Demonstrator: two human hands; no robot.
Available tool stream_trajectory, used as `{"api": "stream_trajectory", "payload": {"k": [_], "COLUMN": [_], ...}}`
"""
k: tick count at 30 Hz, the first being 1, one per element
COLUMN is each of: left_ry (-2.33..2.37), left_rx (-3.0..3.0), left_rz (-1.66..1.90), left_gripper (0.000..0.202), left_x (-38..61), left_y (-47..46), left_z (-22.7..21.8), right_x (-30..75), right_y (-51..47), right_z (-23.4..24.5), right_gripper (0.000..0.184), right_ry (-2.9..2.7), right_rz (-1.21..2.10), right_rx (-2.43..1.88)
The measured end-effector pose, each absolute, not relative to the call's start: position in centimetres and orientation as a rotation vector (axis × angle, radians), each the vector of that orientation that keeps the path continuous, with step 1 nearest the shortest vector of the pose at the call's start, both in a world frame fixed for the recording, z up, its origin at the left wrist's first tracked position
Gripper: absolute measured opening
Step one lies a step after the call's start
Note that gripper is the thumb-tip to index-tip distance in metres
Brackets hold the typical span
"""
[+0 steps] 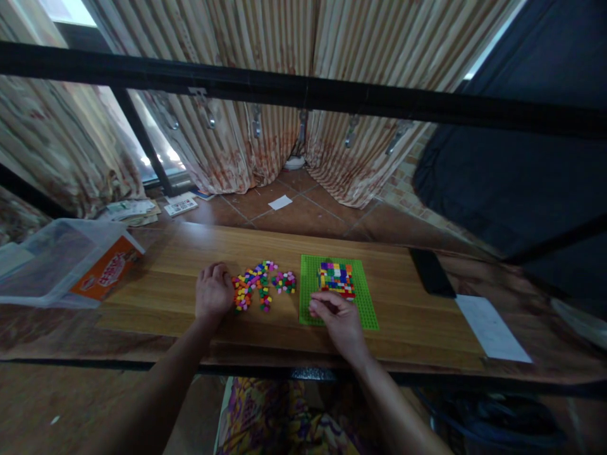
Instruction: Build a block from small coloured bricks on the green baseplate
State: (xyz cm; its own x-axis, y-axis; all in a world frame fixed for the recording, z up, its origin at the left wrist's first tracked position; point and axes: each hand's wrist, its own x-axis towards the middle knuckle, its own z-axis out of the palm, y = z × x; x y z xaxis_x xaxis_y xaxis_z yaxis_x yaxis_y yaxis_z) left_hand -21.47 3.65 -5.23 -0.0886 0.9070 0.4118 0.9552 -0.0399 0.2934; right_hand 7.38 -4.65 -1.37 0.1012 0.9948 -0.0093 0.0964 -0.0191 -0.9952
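Note:
My left hand (215, 292) rests on the wooden board, fingers loosely bent and slightly apart, along the left edge of a pile of small coloured toy bricks (256, 278). No object shows in it. Over the front part of a green studded baseplate (365, 306) is my right hand (339, 316), its thumb and fingertips pinched together. Whatever sits between those fingertips is too small to make out. Just beyond them, a block of multicoloured bricks (337, 275) stands on the baseplate, its near left part covered by my right hand.
A clear plastic box (52, 253) with an orange label lies at the left. To the right are a black phone (432, 272) and a white paper sheet (493, 328). A dark metal bar (303, 88) crosses above the far side, before striped curtains (265, 139).

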Motion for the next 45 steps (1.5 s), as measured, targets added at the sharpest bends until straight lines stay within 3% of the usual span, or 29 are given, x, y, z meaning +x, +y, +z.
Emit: {"api": "stream_trajectory", "payload": {"k": [6, 14, 26, 45], "left_ry": [-2.097, -2.079, -2.067, -2.077], "left_rx": [-2.065, -2.047, -2.030, -2.043], "left_rz": [-0.782, -0.783, -0.777, -0.799], "left_gripper": [0.027, 0.030, 0.029, 0.027], "left_x": [-21.5, -21.7, -21.7, -21.6], "left_y": [3.7, 3.9, 4.0, 3.8], "left_z": [-5.1, -5.4, -5.7, -5.3], "right_x": [13.6, 17.1, 17.5, 17.2], "right_y": [-4.3, 0.0, 2.0, 2.4], "right_z": [-1.1, -0.5, -2.5, -3.1], "right_gripper": [0.034, 0.026, 0.022, 0.043], "right_ry": [-1.046, -1.341, -1.383, -0.995], "right_rz": [0.898, 0.513, 0.613, 0.814], "right_rx": [-1.436, -1.500, -1.435, -1.428]}}
